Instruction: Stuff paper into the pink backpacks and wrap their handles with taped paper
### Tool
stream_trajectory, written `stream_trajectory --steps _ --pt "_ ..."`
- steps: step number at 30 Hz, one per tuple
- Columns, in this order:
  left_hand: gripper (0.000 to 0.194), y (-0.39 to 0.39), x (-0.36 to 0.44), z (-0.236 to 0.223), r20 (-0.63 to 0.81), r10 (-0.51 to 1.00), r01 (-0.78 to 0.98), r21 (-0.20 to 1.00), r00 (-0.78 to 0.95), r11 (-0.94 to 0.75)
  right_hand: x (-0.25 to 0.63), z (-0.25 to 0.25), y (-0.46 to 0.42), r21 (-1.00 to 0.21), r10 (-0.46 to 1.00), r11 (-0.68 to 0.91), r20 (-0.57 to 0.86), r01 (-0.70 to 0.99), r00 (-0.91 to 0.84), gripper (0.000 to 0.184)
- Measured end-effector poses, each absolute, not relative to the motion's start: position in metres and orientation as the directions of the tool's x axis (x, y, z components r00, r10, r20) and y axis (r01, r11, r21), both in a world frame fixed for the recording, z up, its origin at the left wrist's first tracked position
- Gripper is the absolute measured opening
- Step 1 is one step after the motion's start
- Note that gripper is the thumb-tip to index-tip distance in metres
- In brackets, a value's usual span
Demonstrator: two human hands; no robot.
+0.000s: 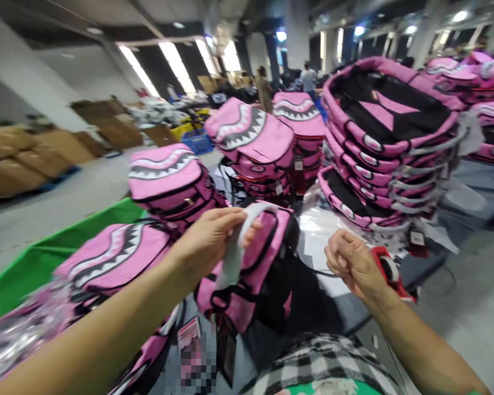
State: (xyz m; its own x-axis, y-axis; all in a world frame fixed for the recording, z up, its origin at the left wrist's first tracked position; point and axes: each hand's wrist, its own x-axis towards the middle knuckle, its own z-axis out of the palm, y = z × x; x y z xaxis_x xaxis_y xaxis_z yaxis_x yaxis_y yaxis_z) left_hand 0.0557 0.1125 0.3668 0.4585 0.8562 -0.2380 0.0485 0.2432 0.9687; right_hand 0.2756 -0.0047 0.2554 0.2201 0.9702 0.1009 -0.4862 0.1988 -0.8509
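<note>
1. Warehouse hall with pale concrete pillars (296,33) and long white ceiling lights (177,66). Brown cardboard cartons (20,159) sit on the grey floor at far left, and a distant worker in a tan top (264,90) stands beyond the work area.
2. Long grey counter (346,321) runs ahead of the person, with a bright green sheet (37,274) at its left. Tall stacks of pink-and-black padded backpacks (387,153) rise to the right, and pink backpacks with grey shark-teeth mouths (247,131) sit in piles straight ahead.
3. Left hand (208,241) is pinched narrow, its fingers gripping a thin white plastic strip (234,247) that hangs roughly upright, its long axis running from the fingers down over the backpack below.
4. Pink-and-black backpack (226,299) lies directly beneath the left hand, on the counter and touching the strip's lower end. It is far closer to that hand than to the right.
5. Right hand (354,263) is curled nearly closed, with a red tape dispenser (389,271) against its outer edge. I cannot tell whether it is gripping the dispenser.
6. Black-and-white checked shirt (321,365) shows at the bottom edge, between the 2 forearms.
</note>
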Motion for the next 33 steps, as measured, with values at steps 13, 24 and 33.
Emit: stream_trajectory --steps 13,24,33 --pt "0.049 0.103 0.071 0.363 -0.246 0.829 -0.084 0.940 0.503 0.331 0.214 0.316 0.069 -0.956 0.985 0.172 0.169 -0.236 0.032 0.056" --pt "0.006 0.099 0.067 0.369 -0.242 0.820 -0.011 0.957 0.518 0.289 0.219 0.304 0.058 -0.975 0.996 0.083 0.085 -0.208 0.000 0.047" --pt "0.009 0.096 0.072 0.362 -0.206 0.783 -0.032 0.960 0.588 0.276 0.225 0.313 0.075 -0.981 0.968 -0.060 -0.011 -0.186 -0.252 0.045"
